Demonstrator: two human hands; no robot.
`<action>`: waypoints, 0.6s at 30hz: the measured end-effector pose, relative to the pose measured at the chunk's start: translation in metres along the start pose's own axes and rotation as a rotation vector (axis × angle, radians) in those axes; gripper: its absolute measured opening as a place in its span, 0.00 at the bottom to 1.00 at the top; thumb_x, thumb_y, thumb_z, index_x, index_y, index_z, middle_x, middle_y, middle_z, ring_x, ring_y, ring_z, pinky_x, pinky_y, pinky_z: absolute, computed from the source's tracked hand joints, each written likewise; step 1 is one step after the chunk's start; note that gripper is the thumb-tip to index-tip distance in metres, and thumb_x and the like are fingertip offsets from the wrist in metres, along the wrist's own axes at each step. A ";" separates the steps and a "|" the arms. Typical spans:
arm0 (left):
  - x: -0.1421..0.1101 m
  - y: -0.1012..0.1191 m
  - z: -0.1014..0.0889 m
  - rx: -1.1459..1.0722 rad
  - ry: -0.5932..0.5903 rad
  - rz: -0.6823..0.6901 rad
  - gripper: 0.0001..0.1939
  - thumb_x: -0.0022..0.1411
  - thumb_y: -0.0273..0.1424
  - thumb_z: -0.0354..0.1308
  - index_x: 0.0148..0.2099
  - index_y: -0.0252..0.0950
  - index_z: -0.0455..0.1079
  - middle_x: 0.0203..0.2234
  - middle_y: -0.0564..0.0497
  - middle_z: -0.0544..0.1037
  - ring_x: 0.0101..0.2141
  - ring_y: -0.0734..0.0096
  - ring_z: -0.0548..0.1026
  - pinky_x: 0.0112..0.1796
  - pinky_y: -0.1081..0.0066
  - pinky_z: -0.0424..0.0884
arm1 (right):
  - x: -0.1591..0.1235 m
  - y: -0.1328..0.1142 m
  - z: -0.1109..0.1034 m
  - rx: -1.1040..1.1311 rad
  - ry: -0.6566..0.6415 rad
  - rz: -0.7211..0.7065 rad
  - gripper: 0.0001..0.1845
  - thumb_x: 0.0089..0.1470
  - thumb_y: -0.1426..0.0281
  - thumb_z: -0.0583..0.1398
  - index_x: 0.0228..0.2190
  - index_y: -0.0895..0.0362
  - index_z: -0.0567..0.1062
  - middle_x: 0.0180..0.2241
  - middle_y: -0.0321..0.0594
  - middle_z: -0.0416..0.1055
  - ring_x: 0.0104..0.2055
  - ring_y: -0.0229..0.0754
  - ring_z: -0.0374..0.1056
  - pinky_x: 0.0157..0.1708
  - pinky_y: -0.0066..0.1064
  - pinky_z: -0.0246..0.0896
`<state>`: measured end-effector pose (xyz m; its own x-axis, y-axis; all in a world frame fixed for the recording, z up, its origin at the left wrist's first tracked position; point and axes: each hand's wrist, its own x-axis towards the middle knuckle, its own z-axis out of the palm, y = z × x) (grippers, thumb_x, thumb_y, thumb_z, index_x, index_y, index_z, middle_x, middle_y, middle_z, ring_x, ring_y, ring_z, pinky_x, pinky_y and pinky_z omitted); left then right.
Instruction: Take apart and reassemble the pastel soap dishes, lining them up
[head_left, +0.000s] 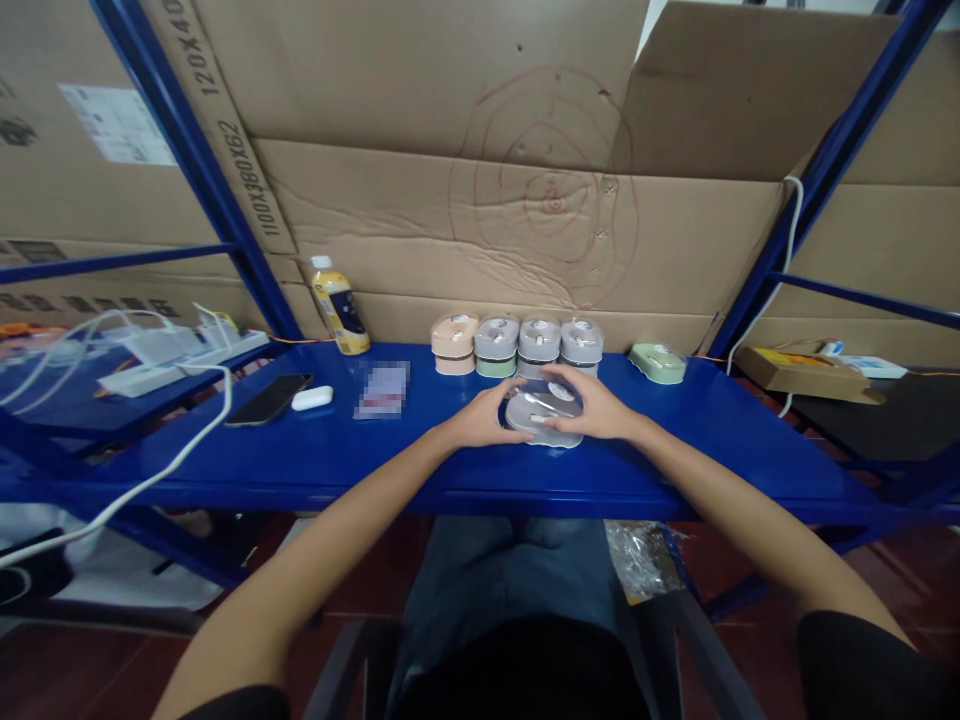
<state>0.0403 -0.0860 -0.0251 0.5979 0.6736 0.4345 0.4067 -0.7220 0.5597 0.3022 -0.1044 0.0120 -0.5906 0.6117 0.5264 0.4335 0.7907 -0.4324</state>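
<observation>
My left hand and my right hand both grip a grey oval plastic case on the blue shelf top, one hand on each side of it. Behind the case stands a row of similar cases stacked in twos: a peach stack, then grey-topped stacks. A single pale green case lies apart to the right.
At the back left stands a yellow bottle. A black phone, a white earbud case and a blurred card lie left of my hands. White power strips with cables lie far left. Cardboard boxes fill the back; a flat box lies right.
</observation>
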 end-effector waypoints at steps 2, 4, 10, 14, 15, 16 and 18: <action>0.000 -0.001 -0.001 0.038 -0.001 0.027 0.45 0.54 0.49 0.73 0.69 0.40 0.64 0.60 0.39 0.74 0.60 0.44 0.73 0.63 0.45 0.66 | 0.001 0.010 -0.006 0.021 0.019 0.041 0.44 0.51 0.54 0.70 0.65 0.54 0.66 0.63 0.51 0.70 0.64 0.59 0.69 0.64 0.53 0.64; -0.001 -0.003 -0.002 0.076 -0.020 0.042 0.35 0.58 0.47 0.71 0.64 0.41 0.71 0.58 0.41 0.74 0.59 0.47 0.73 0.64 0.48 0.66 | -0.003 0.026 -0.014 0.034 0.027 0.108 0.43 0.51 0.55 0.70 0.64 0.54 0.67 0.62 0.51 0.72 0.63 0.58 0.70 0.64 0.53 0.64; -0.002 -0.002 -0.004 0.091 -0.049 0.009 0.23 0.66 0.50 0.61 0.55 0.42 0.81 0.58 0.42 0.70 0.58 0.49 0.72 0.63 0.50 0.68 | -0.014 0.064 -0.022 0.072 0.087 0.298 0.40 0.51 0.54 0.70 0.61 0.55 0.70 0.59 0.51 0.75 0.60 0.59 0.73 0.62 0.55 0.66; 0.001 -0.001 -0.011 0.080 -0.008 -0.047 0.26 0.68 0.53 0.56 0.53 0.41 0.81 0.57 0.41 0.71 0.56 0.48 0.73 0.59 0.51 0.71 | -0.014 0.069 -0.020 0.099 0.118 0.318 0.38 0.52 0.54 0.70 0.60 0.55 0.71 0.59 0.49 0.75 0.59 0.58 0.73 0.62 0.56 0.66; 0.001 -0.002 -0.015 0.093 0.024 -0.054 0.25 0.69 0.53 0.55 0.53 0.40 0.80 0.55 0.41 0.71 0.56 0.49 0.73 0.60 0.51 0.70 | -0.014 0.069 -0.020 0.098 0.110 0.325 0.38 0.52 0.54 0.70 0.61 0.54 0.70 0.59 0.49 0.75 0.60 0.59 0.73 0.62 0.56 0.66; 0.001 -0.004 -0.020 0.113 0.063 -0.057 0.25 0.70 0.52 0.54 0.53 0.40 0.80 0.53 0.41 0.72 0.57 0.49 0.73 0.61 0.50 0.69 | -0.014 0.069 -0.022 0.094 0.091 0.333 0.38 0.52 0.54 0.69 0.61 0.55 0.70 0.60 0.49 0.75 0.61 0.59 0.72 0.63 0.57 0.65; -0.001 -0.011 -0.032 0.162 0.135 -0.072 0.24 0.70 0.50 0.54 0.51 0.40 0.79 0.51 0.42 0.73 0.57 0.50 0.72 0.61 0.50 0.68 | -0.015 0.071 -0.027 0.093 0.040 0.346 0.39 0.52 0.55 0.70 0.61 0.55 0.70 0.61 0.50 0.73 0.63 0.60 0.70 0.64 0.57 0.63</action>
<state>0.0130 -0.0737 -0.0086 0.4694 0.7317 0.4942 0.5570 -0.6797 0.4772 0.3599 -0.0566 -0.0066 -0.3920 0.8445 0.3649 0.5381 0.5322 -0.6537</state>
